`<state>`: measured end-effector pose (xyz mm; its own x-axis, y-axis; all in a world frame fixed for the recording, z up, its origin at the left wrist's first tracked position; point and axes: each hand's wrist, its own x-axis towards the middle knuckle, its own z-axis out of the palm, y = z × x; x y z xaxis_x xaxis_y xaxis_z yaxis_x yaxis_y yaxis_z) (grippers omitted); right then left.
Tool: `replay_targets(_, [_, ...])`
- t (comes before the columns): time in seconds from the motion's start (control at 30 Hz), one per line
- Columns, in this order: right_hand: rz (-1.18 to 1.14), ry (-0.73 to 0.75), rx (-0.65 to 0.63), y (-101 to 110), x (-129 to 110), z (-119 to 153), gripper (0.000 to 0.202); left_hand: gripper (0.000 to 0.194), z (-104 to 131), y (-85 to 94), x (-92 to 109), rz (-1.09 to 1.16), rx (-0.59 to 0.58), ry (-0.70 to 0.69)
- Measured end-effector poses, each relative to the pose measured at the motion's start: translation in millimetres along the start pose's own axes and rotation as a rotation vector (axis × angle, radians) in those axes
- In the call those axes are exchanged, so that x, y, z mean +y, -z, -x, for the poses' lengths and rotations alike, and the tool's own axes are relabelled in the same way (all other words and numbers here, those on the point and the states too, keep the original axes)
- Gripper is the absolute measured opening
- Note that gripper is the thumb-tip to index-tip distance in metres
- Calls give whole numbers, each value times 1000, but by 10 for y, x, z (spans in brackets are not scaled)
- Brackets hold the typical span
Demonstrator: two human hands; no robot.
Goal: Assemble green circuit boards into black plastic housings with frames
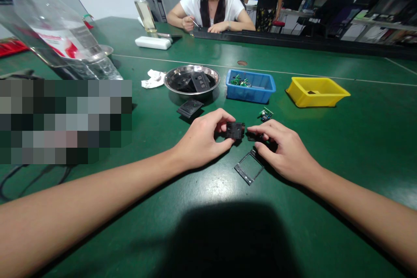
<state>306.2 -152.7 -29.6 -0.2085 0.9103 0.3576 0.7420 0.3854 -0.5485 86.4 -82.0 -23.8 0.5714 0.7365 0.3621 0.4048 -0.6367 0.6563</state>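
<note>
Between the thumb and fingers of my left hand (208,137) is a small black plastic housing (235,130), held just above the green table. To its right, my right hand (286,147) pinches a flat black plastic piece (254,136), partly covered by the fingers. A thin black rectangular frame (249,168) lies on the table below that hand, close to its thumb. Behind the right hand rests a small green circuit board (266,114) with parts on it. Several stacked black square plates (190,108) sit beyond my left hand.
A metal bowl (169,84) holds black plastic parts. Beside it stand a blue bin (254,93) with green circuit boards and a yellow bin (314,100). A large plastic bottle (65,30) leans at the left. Across the table (195,226) sits a person (211,8).
</note>
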Motion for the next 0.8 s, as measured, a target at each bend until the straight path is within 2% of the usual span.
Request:
replay_targets(0.4, [27,22,23,19,-11,-5,23,26,3,41,48,10,18,-6])
replay_targets(0.8, [-65,-4,70,7,16,4,15,28,-1,39,42,-24,-5,16])
